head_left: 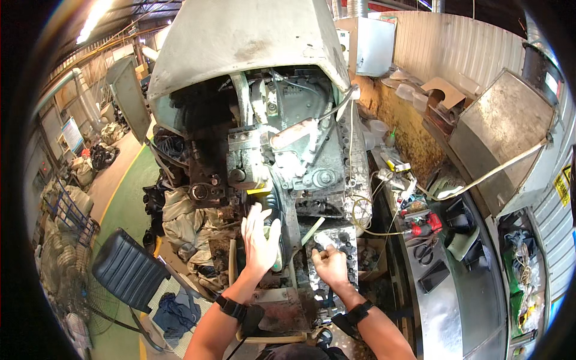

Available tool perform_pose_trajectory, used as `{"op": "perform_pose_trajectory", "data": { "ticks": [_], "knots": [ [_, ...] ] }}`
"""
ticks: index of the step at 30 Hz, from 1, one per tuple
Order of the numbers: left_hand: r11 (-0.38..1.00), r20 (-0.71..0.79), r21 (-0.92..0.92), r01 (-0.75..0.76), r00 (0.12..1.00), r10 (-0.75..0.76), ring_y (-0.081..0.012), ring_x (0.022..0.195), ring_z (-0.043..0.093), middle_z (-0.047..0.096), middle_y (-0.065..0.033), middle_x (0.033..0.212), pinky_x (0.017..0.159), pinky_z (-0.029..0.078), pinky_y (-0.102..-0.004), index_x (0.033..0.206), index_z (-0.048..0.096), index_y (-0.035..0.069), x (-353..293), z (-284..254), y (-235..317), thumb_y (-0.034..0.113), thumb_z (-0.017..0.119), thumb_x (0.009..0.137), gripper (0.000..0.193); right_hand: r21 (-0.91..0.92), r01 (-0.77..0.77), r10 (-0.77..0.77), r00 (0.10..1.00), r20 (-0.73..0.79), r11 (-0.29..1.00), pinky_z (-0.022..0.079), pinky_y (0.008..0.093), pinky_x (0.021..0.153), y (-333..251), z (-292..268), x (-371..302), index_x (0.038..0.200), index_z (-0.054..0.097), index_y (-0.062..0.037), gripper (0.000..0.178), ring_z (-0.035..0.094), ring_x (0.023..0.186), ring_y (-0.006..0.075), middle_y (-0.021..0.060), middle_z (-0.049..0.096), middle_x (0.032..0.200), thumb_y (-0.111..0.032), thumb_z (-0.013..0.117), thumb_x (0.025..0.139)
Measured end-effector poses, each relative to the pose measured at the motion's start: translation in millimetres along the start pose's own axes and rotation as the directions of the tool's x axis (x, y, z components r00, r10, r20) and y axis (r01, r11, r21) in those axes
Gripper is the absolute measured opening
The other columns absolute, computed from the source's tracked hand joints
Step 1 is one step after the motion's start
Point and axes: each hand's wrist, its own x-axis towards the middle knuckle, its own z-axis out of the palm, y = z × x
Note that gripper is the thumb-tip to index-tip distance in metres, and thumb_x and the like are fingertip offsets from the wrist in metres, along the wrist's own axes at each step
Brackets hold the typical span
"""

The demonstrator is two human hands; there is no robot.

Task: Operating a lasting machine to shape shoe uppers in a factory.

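A large grimy machine [321, 171] with oily metal plates stands before me under a pale metal hood [246, 36]. My left hand [258, 240] reaches in at its front, fingers stretched upward and flat. Against the thumb side of that hand is a pale green piece [276, 246], partly hidden, whose kind I cannot make out. To the right, my right hand [330, 265] is closed, its fingers curled over a spotted metal plate [345, 237]. Just beyond those fingers shows a small white piece [324, 240]; whether they grip it is unclear. Both wrists wear black bands.
At right, a metal bench [441, 318] carries a red-and-black power tool [426, 224], black-handled scissors [424, 253] and a dark flat device [433, 275]. A thin yellowish hose [372, 233] runs toward the machine. At left stand a black-backed chair [131, 269] and a floor fan [99, 300].
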Motion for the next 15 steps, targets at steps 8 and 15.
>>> {"op": "perform_pose_trajectory", "data": {
  "ticks": [8, 15],
  "knots": [
    [0.968, -0.023, -0.212, 0.130, 0.990, -0.138, -0.0413, 0.131, 0.050, 0.049, -0.0268, 0.142, 0.112, 0.039, -0.0449, 0.143, 0.040, -0.002, 4.7, 7.4, 15.4, 0.006, 0.066, 0.083, 0.066, 0.047, 0.067, -0.064, 0.996, -0.057, 0.997, 0.046, 0.0328, 0.048, -1.5, -1.0, 3.1, 0.070, 0.057, 0.0029, 0.032, 0.059, 0.046, 0.0148, 0.0091, 0.063, 0.055, -0.019, 0.074, 0.088],
    [0.901, 0.081, -0.352, 0.253, 0.967, -0.240, -0.0423, 0.132, 0.048, 0.048, -0.0282, 0.142, 0.111, 0.039, -0.0458, 0.144, 0.038, -0.002, 1.2, 1.0, 15.6, 0.009, 0.069, 0.083, 0.069, 0.070, 0.025, -0.021, 0.998, -0.059, 0.997, 0.048, 0.0334, 0.050, -7.7, -3.2, -0.7, 0.072, 0.056, 0.0034, 0.031, 0.060, 0.049, 0.0185, 0.0110, 0.063, 0.057, -0.018, 0.072, 0.089]
  ]
}}
